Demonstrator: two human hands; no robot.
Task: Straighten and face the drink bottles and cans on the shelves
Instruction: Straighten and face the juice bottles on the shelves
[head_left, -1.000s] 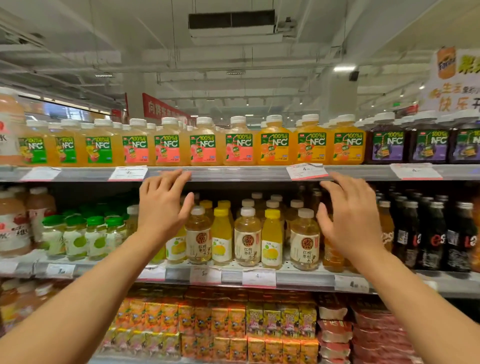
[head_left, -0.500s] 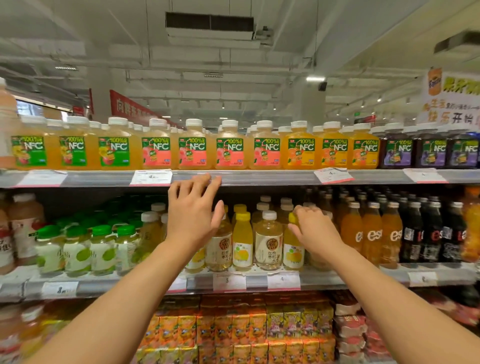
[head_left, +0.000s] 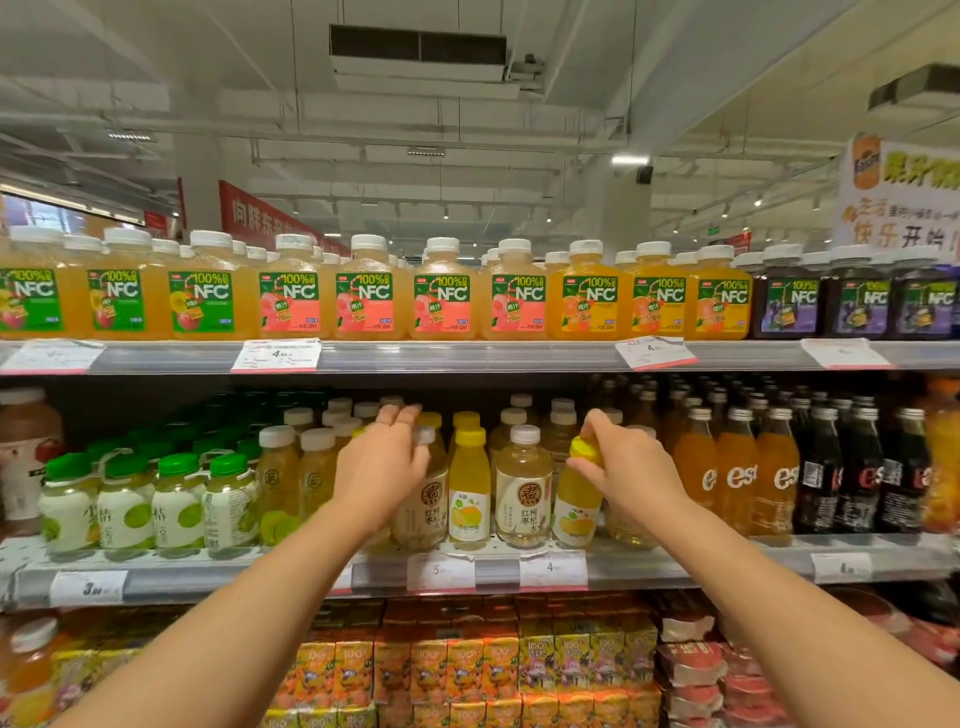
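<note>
right hand pinches the yellow cap of a tilted yellow juice bottle at the middle shelf front, so twist it upright, label outward, while the left hand, fingers loosely spread, steadies the pale tea bottle.

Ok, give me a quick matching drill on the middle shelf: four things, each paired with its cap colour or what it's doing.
1. right hand
2. left hand
3. lime drink bottles
4. dark cola bottles

a. green caps
b. pinches a yellow cap
c. far right, silver caps
d. fingers reaching over a white-capped bottle

Pairs: 1-b, 2-d, 3-a, 4-c
</note>
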